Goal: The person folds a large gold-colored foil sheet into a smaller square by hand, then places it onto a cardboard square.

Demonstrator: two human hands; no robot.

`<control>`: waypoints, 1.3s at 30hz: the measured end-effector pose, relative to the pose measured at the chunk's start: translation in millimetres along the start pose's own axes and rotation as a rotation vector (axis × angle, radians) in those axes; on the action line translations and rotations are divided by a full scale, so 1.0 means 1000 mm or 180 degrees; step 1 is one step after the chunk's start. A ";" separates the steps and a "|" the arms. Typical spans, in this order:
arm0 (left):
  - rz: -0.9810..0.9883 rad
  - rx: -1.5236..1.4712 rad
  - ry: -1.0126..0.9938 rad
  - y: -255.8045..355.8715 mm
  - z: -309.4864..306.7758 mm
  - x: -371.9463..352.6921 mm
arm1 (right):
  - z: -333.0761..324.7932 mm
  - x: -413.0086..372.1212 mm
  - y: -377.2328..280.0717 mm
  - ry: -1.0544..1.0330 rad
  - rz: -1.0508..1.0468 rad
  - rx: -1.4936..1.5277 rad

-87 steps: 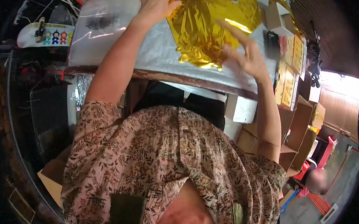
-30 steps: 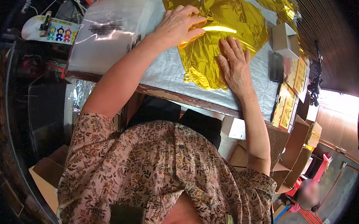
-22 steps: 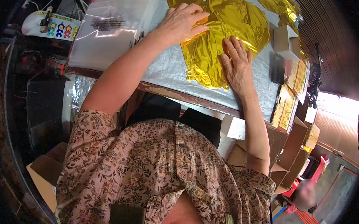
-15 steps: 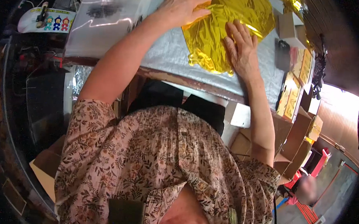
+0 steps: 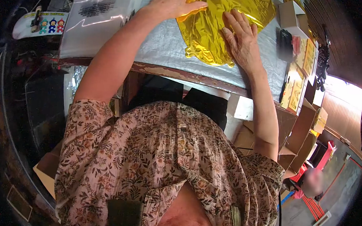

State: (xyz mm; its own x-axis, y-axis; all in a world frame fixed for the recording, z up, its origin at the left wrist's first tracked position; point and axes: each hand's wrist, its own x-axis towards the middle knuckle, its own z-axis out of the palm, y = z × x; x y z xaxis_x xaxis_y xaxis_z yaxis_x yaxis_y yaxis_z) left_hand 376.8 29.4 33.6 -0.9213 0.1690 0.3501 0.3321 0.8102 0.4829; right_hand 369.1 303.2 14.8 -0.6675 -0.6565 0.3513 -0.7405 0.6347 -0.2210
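A crinkled piece of gold foil (image 5: 209,36), which looks like a flat foil balloon with small loops at its near corners, lies on the silvery-white covered table. On its left edge rests my left hand (image 5: 174,3), the thumb stretched apart from the fingers with foil showing between them. The top of that hand is cut off by the frame. My right hand (image 5: 245,44) lies flat on the foil's right side, its fingers extended and slightly spread.
Clear plastic film (image 5: 99,23) covers the table's left part. On the right stand a small open carton (image 5: 291,18), a black object (image 5: 285,45) and printed yellow boxes (image 5: 295,88). Cardboard boxes (image 5: 300,131) sit below. Another person (image 5: 310,183) is at the lower right.
The view has shifted slightly, so the table and foil appear a little higher and further left. Both hands stay on the foil, the right one slightly further up in view.
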 end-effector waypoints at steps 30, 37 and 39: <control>0.0170 0.0269 0.0126 -0.014 0.013 0.000 | -0.008 0.000 -0.007 -0.0219 0.0244 0.0126; 0.0185 0.0256 0.0124 -0.011 0.010 0.000 | -0.009 -0.001 -0.009 -0.0212 0.0287 0.0134; 0.0171 0.0248 0.0136 -0.011 0.010 0.000 | -0.010 -0.001 -0.010 -0.0193 0.0292 0.0160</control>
State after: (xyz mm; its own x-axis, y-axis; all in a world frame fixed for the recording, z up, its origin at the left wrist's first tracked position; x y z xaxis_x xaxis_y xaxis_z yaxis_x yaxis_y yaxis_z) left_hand 370.8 26.2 20.3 -0.8926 0.1907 0.4085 0.3627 0.8420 0.3993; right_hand 378.2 301.5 25.3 -0.7349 -0.6211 0.2723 -0.6781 0.6728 -0.2957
